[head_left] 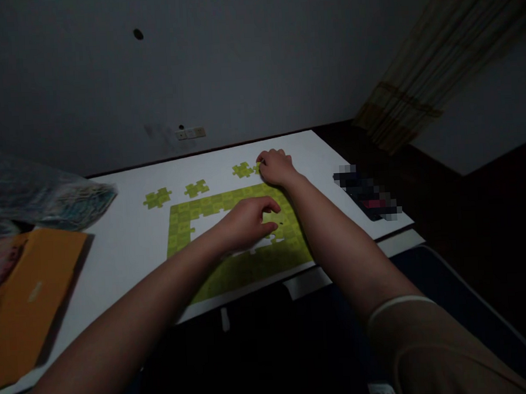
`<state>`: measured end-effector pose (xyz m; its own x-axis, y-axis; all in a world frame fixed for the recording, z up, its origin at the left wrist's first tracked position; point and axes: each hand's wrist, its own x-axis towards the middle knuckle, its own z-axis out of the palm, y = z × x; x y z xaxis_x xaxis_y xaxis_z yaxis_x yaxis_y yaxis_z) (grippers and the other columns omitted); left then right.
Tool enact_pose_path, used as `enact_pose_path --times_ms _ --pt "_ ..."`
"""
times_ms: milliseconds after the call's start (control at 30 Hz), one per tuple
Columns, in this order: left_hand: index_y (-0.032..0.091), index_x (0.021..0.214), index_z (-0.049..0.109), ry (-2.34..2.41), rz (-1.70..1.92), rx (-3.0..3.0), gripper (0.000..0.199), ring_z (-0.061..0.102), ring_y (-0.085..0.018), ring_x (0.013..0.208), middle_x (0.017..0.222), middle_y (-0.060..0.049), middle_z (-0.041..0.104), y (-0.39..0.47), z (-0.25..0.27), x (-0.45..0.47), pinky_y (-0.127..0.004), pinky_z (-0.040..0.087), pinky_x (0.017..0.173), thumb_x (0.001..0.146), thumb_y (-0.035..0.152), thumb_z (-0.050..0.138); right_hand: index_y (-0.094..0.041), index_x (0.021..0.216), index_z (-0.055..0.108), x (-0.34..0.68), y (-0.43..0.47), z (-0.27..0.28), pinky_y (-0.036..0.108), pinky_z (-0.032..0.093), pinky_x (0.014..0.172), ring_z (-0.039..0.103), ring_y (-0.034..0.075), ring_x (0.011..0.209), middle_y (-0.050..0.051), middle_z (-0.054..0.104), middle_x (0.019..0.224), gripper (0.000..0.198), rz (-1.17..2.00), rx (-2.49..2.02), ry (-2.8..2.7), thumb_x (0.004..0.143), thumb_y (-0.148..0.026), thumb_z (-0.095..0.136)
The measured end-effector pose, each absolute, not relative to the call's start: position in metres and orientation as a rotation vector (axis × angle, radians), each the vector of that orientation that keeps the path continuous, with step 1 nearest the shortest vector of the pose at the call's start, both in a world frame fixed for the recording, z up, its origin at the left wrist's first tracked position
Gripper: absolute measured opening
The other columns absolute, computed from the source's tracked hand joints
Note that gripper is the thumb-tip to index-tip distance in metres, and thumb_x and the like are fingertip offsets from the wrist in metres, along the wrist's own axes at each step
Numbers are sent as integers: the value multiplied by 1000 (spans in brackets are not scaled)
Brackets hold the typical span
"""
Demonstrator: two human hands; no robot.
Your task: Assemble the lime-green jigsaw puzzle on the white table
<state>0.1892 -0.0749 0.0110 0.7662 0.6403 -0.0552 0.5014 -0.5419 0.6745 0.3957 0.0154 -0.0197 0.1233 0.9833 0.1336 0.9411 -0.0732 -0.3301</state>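
Note:
A yellow-green jigsaw puzzle (245, 280) lies on the white table, its frame joined around a white gap in the middle. My left hand (245, 222) hovers over or rests on the right part of that gap, thumb and index finger apart, with nothing visible between them. Beyond the puzzle's far edge, my right hand (277, 167) has its fingers curled onto a puzzle piece (257, 168), which they partly hide. Just left of it lies a loose group of joined pieces (243, 170). Farther left are another loose piece group (196, 189) and a third one (158, 198).
An orange-yellow envelope (43, 291) and clear plastic bags (69, 195) cover the table's left side. A dark, pixelated object (366, 194) lies near the right edge of the white table (129, 251). Behind the table is a wall with sockets (190, 133); a curtain (399, 101) hangs at right.

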Motion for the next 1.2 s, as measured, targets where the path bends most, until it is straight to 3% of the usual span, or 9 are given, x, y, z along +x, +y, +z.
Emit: enact_pose_path --times_ms 200,333,567,800,1200 --pt "26 133 79 885 253 2492 35 73 -32 121 132 -12 80 -90 12 188 -49 57 113 98 33 77 -22 139 78 395 17 -20 63 44 115 55 46 138 20 71 147 42 196 -2033 -1863 106 -25 52" --pt "23 137 79 929 240 2556 36 72 -32 120 130 -16 75 -99 13 186 -49 58 114 103 34 71 -22 140 78 395 16 -20 64 44 116 55 45 139 21 71 148 44 195 -2031 -1868 105 -23 51" --pt "19 127 82 1043 180 2626 34 70 -34 118 122 -17 71 -109 11 188 -50 58 115 105 39 67 -21 136 79 394 14 -19 61 44 115 56 44 138 20 72 146 40 195 -2036 -1869 105 -22 53" --pt "19 128 80 1037 148 2637 43 67 -38 123 125 -18 68 -116 15 187 -53 57 116 97 49 79 -22 135 79 393 13 -18 61 43 117 55 44 139 20 72 146 38 211 -2038 -1846 105 -22 56" --pt "17 128 79 1009 131 2658 39 66 -39 124 129 -20 67 -126 13 185 -54 56 117 99 43 74 -22 133 79 393 15 -19 63 43 117 55 45 140 20 72 145 36 223 -2027 -1845 106 -24 56"
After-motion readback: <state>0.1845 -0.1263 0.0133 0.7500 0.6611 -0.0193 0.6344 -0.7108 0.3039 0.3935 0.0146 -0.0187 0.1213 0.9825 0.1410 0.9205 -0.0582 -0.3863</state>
